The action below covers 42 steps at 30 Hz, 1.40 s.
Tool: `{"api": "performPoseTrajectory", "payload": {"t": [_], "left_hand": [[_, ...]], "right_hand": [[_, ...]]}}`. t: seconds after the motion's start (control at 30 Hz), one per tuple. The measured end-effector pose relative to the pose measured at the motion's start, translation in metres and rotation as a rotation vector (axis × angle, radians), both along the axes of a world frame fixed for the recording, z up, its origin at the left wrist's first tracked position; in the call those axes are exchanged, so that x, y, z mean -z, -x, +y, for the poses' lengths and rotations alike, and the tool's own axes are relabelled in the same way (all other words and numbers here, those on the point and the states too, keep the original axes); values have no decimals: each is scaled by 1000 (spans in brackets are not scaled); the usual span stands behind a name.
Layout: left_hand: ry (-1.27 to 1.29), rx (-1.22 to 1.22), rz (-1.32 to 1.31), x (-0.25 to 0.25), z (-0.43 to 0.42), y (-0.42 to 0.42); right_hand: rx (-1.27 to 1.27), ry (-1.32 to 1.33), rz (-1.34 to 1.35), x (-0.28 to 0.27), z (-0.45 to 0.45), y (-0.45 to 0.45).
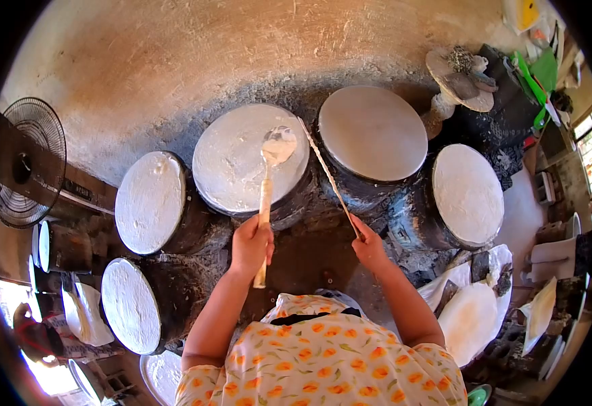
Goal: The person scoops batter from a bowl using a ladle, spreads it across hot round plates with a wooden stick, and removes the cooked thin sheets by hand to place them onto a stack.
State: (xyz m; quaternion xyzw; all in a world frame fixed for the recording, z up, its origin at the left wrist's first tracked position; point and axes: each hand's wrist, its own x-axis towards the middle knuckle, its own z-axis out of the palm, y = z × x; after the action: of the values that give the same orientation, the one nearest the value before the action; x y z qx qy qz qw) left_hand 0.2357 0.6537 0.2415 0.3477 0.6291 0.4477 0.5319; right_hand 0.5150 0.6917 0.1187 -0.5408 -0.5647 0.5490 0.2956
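My left hand [250, 245] is closed around the handle of a large spoon [265, 203], whose bowl is smeared with pale batter. The bowl sits over a round griddle [231, 169] coated in white; I cannot tell whether it touches the surface. Between the fingers of my right hand [370, 249] is a thin stick [325, 166], crusted with white along its length. Its tip points up into the gap between the coated griddle and a smoother, greyer round griddle [373, 132]. Both griddles rest on dark, drum-like stoves.
More white-coated griddles stand at the left [148, 203], lower left [129, 306] and right [468, 195]. A black fan [25, 162] is at far left. A white sheet bearing a flatbread [468, 314] lies at lower right. A stained wall [242, 54] rises behind.
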Motion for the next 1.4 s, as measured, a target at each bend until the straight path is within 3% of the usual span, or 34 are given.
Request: {"api": "performPoseTrajectory", "payload": {"t": [0.23,0.3,0.33,0.4,0.5,0.63,0.7,0.8,0.9,1.03,1.1,1.13,1.23,1.27,1.3,1.33,1.4], "left_hand": [[13,-22,273,31,42,-48],[22,-25,291,36,44,-52],[20,-34,314,39,42,-53],[22,-42,341,38,33,-53],[48,-91,220,25,5,-48],[102,-97,134,17,-34,-34],[116,-113,67,17,-41,-30],[128,-138,15,19,-42,-24],[151,-113,-42,20,-42,-16],[167,-203,-150,13,-49,-9],[177,-219,-198,13,-52,-2],[194,-198,-201,13,-52,0],[215,-185,-240,9,-52,2],[224,-235,-293,6,-51,0],[234,-284,-347,3,-52,0],[234,-285,-346,1,-54,2],[250,-362,-585,-5,-63,16]], "right_hand": [[-26,-229,19,27,25,-17],[-32,-512,-18,37,31,-16],[-29,-507,-14,31,29,-17],[-92,-222,-224,6,23,-22],[-219,-137,-411,-4,3,-32],[-242,-153,-411,4,-25,-45],[-171,-185,-263,2,-27,-45],[-110,-170,-252,-13,3,-26],[-132,-308,-172,13,10,-18],[-235,-305,-244,12,-21,-28],[-161,-215,-182,1,-27,-32],[-105,-30,-203,-5,-25,-26],[-135,14,-90,20,-38,-3],[-214,-170,-15,24,-45,6],[-237,42,47,25,-53,10],[-235,79,73,18,-58,13],[-234,113,99,3,-60,13]]}}
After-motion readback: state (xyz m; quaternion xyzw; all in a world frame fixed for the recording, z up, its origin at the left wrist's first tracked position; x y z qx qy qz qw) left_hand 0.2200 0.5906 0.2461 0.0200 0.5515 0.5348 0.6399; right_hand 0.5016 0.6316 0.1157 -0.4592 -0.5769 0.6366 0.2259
